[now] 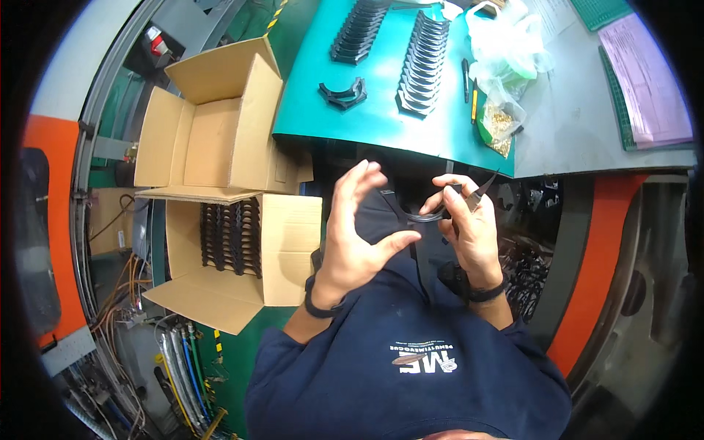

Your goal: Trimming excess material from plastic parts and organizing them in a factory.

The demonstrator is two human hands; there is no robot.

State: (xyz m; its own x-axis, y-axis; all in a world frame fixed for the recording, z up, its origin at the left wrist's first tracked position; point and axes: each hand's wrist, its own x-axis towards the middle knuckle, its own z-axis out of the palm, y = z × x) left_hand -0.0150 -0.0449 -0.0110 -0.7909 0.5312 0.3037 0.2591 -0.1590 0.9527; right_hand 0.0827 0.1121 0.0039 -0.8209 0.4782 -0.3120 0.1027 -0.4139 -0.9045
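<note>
My right hand [473, 235] is closed, its thumb and fingers pinching a black curved plastic part [423, 218] in front of my chest. A dark pointed piece [484, 186] sticks out past those fingers; whether it belongs to the part or is a separate tool, I cannot tell. My left hand [350, 233] is open to the left of the part, thumb stretched toward it and fingers raised, holding nothing. Another black curved part [343, 94] lies on the green mat [308, 121], beside a long row of nested black parts [425, 62] and a second row [359, 33].
At the left stand an open cardboard box [213, 139] and a lower carton [290, 249] holding stacked black parts [231, 236]. A pen [465, 81], a yellow-and-black cutter [474, 101] and a plastic bag of small brass-coloured pieces [500, 125] lie right of the rows. Papers [645, 81] lie far right.
</note>
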